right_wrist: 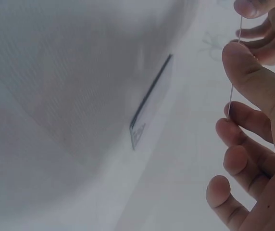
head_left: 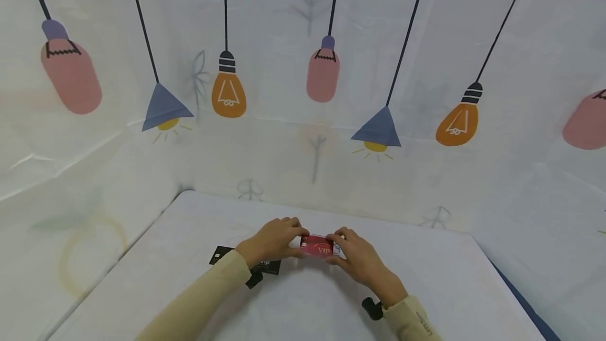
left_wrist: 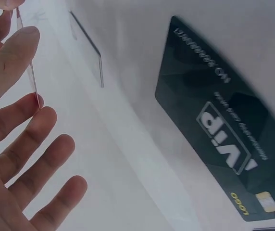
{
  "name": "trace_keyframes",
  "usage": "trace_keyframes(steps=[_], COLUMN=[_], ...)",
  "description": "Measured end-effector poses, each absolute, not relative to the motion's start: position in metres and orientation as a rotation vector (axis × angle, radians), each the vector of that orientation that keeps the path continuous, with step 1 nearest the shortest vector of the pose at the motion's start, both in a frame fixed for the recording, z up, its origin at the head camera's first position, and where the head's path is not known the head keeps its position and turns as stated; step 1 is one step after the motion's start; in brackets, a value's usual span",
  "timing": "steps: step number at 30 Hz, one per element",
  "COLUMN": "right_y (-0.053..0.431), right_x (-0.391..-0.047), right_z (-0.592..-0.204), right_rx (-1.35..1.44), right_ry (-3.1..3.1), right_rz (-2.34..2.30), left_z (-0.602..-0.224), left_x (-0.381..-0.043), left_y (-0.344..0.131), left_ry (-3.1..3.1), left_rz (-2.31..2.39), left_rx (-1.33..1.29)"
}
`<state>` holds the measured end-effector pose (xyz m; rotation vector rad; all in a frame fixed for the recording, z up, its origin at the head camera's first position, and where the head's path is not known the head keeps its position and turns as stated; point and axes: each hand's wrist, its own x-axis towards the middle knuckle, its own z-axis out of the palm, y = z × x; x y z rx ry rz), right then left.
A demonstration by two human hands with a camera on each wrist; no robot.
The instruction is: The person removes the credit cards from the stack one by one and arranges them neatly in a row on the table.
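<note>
Red card (head_left: 316, 246): ends partly covered by fingers (head_left: 337, 261); fine print too small to read. Black cards (head_left: 271, 267): partly hidden behind the left sleeve (head_left: 203, 293). Right sleeve (head_left: 409, 320): lettering illegible, lower part cut off. Rightmost pink lamp motif (head_left: 587, 124): cut off by the head view's right edge.

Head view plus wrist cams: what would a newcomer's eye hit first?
In the head view, probably the pink, blue and orange printed lamps across the pale backdrop above the white table. Next, the red rectangular VIP card held between left grip and right grip, low near the centre. In the left wrist view, a black rectangular card with white VIP lettering dominates the right side.
</note>
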<state>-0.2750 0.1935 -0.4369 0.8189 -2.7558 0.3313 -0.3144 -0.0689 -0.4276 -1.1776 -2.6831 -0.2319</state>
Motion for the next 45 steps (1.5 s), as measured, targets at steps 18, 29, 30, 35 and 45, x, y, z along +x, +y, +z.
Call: trace_keyframes(steps=[18,29,30,35,45], right_y=[0.179,0.17,0.169,0.163,0.154], right_x=[-0.27,-0.27,-0.269,-0.269,-0.272], right_z=[-0.446,-0.451,-0.451,-0.452,-0.457], right_rx=[0.836,0.829,0.83,0.833,0.841], right_ry=[-2.834,-2.943,-2.951,-2.974,-2.995], right_rz=[0.443,0.433,0.424,0.415,0.374], left_z=[-0.441,-0.454,-0.455,-0.456,-0.457], left_x=[-0.305,-0.301,-0.3,-0.297,-0.298], left_y=[-0.087,-0.086,-0.086,-0.091,-0.097], left_ry=[-2.708,-2.721,-2.73,-2.731,-2.782], left_rz=[-0.316,-0.202,-0.197,-0.19,-0.194], left_rx=[-1.207,-1.218,-1.214,-1.218,-1.217])
